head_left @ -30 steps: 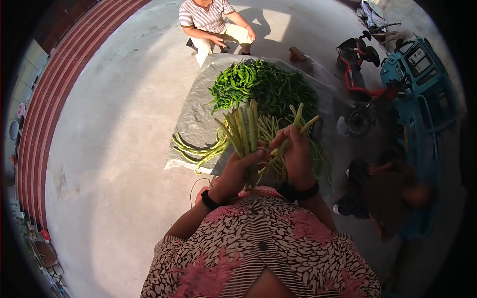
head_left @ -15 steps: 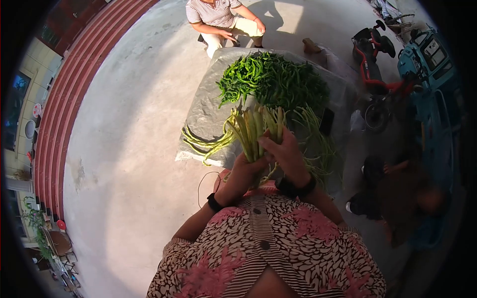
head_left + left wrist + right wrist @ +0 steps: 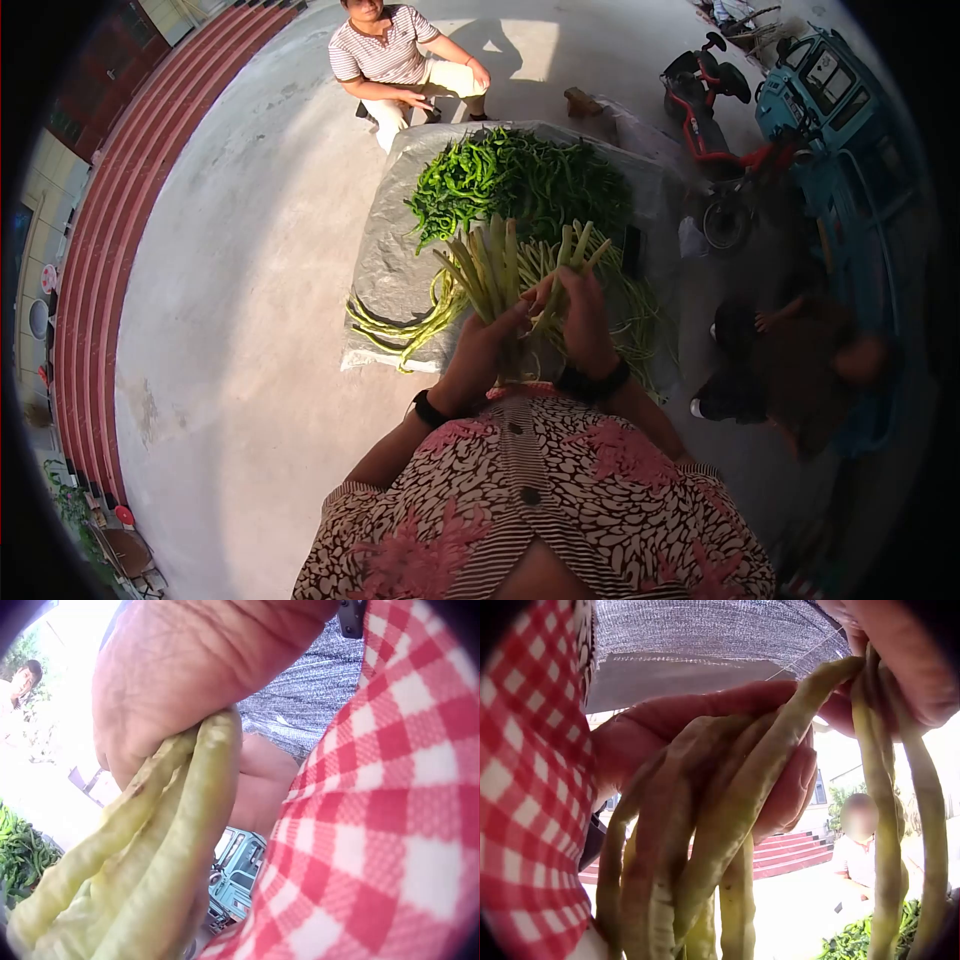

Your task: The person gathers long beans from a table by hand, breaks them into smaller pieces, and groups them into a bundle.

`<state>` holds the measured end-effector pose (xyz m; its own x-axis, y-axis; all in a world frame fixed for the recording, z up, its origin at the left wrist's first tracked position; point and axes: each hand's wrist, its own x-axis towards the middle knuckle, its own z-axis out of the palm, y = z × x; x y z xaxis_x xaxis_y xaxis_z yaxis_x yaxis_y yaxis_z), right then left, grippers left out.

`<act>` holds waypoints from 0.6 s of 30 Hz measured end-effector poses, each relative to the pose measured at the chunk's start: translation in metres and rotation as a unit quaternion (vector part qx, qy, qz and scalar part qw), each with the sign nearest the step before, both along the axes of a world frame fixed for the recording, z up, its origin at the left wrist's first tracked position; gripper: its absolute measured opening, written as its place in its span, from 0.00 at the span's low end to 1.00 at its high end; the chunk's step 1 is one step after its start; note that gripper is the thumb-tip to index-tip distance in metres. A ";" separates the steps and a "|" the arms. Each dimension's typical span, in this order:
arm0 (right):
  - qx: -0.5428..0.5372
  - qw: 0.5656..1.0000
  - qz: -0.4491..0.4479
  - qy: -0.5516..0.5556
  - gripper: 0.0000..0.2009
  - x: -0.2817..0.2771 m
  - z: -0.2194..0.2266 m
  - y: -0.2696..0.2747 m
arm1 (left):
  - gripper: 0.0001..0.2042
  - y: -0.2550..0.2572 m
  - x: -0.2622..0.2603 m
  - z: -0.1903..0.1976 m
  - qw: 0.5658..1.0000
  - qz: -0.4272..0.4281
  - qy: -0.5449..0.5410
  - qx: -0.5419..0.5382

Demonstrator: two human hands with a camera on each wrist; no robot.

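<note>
In the head view the left hand (image 3: pixel 482 352) grips a bundle of long pale green beans (image 3: pixel 489 270), whose ends fan out above the fist. Close beside it, the right hand (image 3: pixel 585 318) pinches a few more beans (image 3: pixel 567 250). The left wrist view shows the left hand (image 3: pixel 195 667) curled round thick beans (image 3: pixel 180 825). From the right wrist view, the left hand's bundle (image 3: pixel 727 817) hangs at the middle, and separate beans (image 3: pixel 881 787) hang from the right hand (image 3: pixel 907 660). Loose beans (image 3: pixel 405 322) lie on the grey sheet (image 3: pixel 395 220).
Green peppers (image 3: pixel 540 185) are heaped on the sheet's far part. A person in a striped shirt (image 3: pixel 385 55) squats beyond it. At the right are a red tricycle (image 3: pixel 700 120), a blue vehicle (image 3: pixel 845 150) and another person (image 3: pixel 800 370). Red steps (image 3: pixel 130 220) run along the left.
Half a second ago the right hand's beans stood against the left hand's bundle; now they are apart from it, to the right. The left hand keeps its grip. The head view has shifted.
</note>
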<state>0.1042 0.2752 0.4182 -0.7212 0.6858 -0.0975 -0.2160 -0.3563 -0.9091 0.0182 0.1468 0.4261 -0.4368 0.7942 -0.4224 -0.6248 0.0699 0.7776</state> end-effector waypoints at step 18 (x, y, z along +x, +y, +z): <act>-0.029 0.993 0.070 -0.093 0.05 -0.044 -0.001 -0.016 | 0.12 -0.014 -0.041 -0.030 0.997 -0.050 0.045 0.026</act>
